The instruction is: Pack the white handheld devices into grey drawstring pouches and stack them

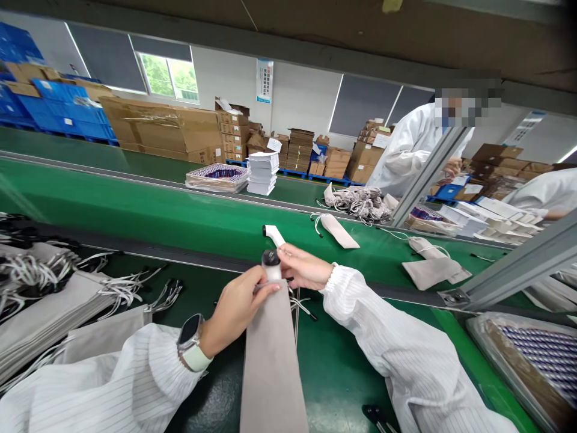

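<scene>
The mouth of a grey drawstring pouch [271,355] is pinched shut-fingered by the left hand [234,310], with a smartwatch [192,343] worn on its wrist. A white handheld device [271,255] is gripped by the right hand [303,266], just beside the left, its dark end seated at the pouch opening. To the left of the left hand, a stack of flat pouches [49,313] with cords is laid on the green counter [333,367]. Beyond both hands, filled pouches [430,267] are seen on the conveyor belt [180,216]. Farther off, a co-worker [412,147] in white is seen.
</scene>
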A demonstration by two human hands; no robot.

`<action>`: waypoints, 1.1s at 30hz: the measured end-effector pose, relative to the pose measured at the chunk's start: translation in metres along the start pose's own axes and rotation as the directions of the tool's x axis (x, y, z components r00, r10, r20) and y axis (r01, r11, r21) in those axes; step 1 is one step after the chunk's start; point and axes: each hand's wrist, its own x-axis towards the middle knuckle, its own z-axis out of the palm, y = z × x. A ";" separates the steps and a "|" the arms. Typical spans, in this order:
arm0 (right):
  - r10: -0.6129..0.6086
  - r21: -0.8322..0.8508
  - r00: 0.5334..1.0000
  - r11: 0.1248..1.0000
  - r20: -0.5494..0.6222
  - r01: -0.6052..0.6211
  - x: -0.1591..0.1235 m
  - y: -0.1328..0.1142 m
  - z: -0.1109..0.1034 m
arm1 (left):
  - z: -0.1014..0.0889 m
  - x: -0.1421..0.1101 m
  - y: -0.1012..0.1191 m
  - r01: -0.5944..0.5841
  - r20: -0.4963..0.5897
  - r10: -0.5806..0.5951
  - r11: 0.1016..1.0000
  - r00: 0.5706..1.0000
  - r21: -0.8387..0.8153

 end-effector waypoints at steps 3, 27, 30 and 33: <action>0.131 -0.140 0.984 0.984 0.119 -0.114 -0.001 0.005 0.003 | -0.007 0.004 0.000 -0.023 -0.104 0.026 1.000 0.994 0.021; -0.173 -0.259 0.913 0.924 0.370 0.280 -0.008 0.011 0.027 | -0.041 0.001 0.036 0.102 0.049 -0.092 0.774 0.995 -0.625; -0.274 -0.240 0.944 0.919 0.186 0.314 -0.008 -0.003 0.007 | -0.032 0.000 0.035 0.047 -0.003 -0.058 0.840 0.998 -0.540; -0.513 -0.245 0.821 0.854 -0.249 0.459 -0.014 -0.029 -0.043 | -0.024 -0.006 0.032 0.005 0.035 0.000 0.991 0.999 -0.132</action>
